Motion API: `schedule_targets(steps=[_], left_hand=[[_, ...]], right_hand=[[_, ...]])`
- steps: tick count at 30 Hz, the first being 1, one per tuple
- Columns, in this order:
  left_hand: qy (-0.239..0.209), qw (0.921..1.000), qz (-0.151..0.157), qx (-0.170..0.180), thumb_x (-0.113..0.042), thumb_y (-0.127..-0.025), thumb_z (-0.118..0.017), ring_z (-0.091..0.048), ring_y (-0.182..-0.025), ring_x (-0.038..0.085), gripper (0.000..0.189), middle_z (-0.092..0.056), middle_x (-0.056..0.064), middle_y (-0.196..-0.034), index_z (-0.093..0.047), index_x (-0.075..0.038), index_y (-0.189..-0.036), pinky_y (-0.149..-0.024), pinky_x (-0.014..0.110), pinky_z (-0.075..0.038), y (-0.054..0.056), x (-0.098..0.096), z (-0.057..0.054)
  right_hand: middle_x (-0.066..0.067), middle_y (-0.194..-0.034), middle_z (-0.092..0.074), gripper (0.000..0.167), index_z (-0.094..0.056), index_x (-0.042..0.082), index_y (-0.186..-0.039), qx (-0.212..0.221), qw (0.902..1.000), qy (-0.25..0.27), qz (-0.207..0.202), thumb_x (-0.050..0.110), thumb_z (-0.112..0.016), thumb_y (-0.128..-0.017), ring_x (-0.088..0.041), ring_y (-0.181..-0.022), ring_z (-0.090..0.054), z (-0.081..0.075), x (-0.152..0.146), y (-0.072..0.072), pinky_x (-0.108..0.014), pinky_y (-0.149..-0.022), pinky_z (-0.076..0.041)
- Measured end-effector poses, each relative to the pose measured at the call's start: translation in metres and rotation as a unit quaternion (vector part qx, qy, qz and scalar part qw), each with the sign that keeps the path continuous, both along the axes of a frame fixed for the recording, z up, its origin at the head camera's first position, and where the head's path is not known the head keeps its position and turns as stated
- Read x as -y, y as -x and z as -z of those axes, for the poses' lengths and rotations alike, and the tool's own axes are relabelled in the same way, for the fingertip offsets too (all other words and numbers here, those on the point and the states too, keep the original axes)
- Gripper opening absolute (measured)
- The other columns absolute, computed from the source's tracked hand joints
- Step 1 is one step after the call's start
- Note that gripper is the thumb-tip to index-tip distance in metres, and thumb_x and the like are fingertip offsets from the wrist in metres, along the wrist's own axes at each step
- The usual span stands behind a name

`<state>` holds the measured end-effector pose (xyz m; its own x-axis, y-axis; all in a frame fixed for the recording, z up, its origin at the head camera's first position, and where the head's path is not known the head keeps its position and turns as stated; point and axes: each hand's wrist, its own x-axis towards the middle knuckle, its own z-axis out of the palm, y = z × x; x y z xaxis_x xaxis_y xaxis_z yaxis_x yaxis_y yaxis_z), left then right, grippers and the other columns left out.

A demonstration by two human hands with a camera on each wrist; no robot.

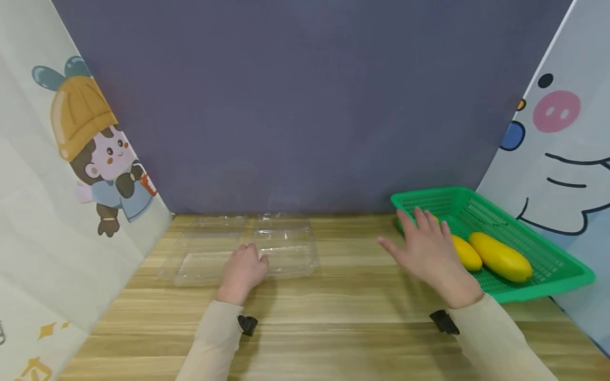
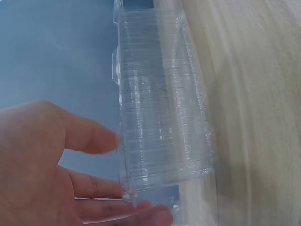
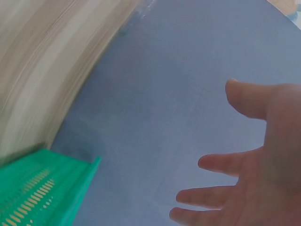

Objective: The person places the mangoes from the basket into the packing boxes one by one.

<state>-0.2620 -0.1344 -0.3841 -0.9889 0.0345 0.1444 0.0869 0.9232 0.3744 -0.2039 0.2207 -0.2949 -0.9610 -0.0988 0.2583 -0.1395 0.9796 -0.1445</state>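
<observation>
Two clear plastic containers (image 1: pixel 283 254) with raised ridges sit side by side at the back left of the wooden table. My left hand (image 1: pixel 243 270) is at the seam between them. In the left wrist view, its thumb (image 2: pixel 96 136) is right at a container's rim, and the other fingers reach past its corner, spread apart from the thumb. My right hand (image 1: pixel 429 254), fingers spread, is over the near left side of a green basket (image 1: pixel 538 227) and holds nothing. Elongated yellow fruits (image 1: pixel 500 256) lie in this basket, partly hidden by the right hand.
A dark grey-blue wall panel (image 1: pixel 305 106) stands behind the table (image 1: pixel 324 328). Cartoon-printed side panels flank it on the left (image 1: pixel 28 185) and right (image 1: pixel 591 47). The basket's right end reaches close to the right panel. Each wrist carries a small black camera mount.
</observation>
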Motion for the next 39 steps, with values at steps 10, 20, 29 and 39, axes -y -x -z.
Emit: schedule_targets(steps=[10, 20, 29, 39], left_hand=[[-0.073, 0.9973, -0.011, 0.004, -0.006, -0.080, -0.049, -0.053, -0.076, 0.029, 0.041, -0.058, 0.027, -0.113, -0.054, 0.013, -0.116, -0.067, 0.042, -0.049, 0.008, 0.007, 0.003], [-0.125, 0.9919, -0.011, 0.022, 0.000, -0.078, -0.043, -0.055, -0.091, 0.034, 0.054, -0.047, 0.030, -0.131, -0.044, 0.010, -0.131, -0.080, 0.047, -0.049, 0.014, 0.012, 0.003], [-0.184, 0.9817, -0.042, 0.025, -0.001, -0.073, -0.045, -0.058, -0.092, 0.032, 0.053, -0.061, 0.022, -0.111, -0.052, 0.007, -0.124, -0.077, 0.045, -0.050, 0.017, 0.017, 0.005], [-0.207, 0.9767, -0.039, 0.041, -0.002, -0.074, -0.045, -0.057, -0.096, 0.032, 0.050, -0.060, 0.019, -0.109, -0.054, 0.005, -0.123, -0.079, 0.045, -0.050, 0.017, 0.015, 0.007]], right_hand=[[-0.036, -0.143, -0.023, 0.090, -0.029, 0.001, -0.145, 0.005, 0.9998, -0.005, -0.016, 0.070, -0.035, -0.087, -0.054, -0.129, -0.019, -0.014, -0.009, 0.009, -0.072, -0.100, -0.014], [-0.036, -0.144, -0.021, 0.091, -0.029, -0.001, -0.144, 0.018, 0.9998, -0.002, -0.006, 0.070, -0.035, -0.087, -0.055, -0.130, -0.018, -0.021, -0.020, 0.016, -0.069, -0.102, -0.014], [-0.035, -0.142, -0.025, 0.087, -0.029, -0.002, -0.143, 0.021, 0.9995, -0.020, -0.009, 0.066, -0.036, -0.089, -0.053, -0.129, -0.021, -0.027, -0.036, 0.025, -0.068, -0.102, -0.018], [-0.038, -0.142, -0.023, 0.090, -0.024, -0.002, -0.145, 0.046, 0.9978, -0.048, 0.004, 0.067, -0.033, -0.089, -0.057, -0.125, -0.023, -0.038, -0.060, 0.038, -0.071, -0.095, -0.025]])
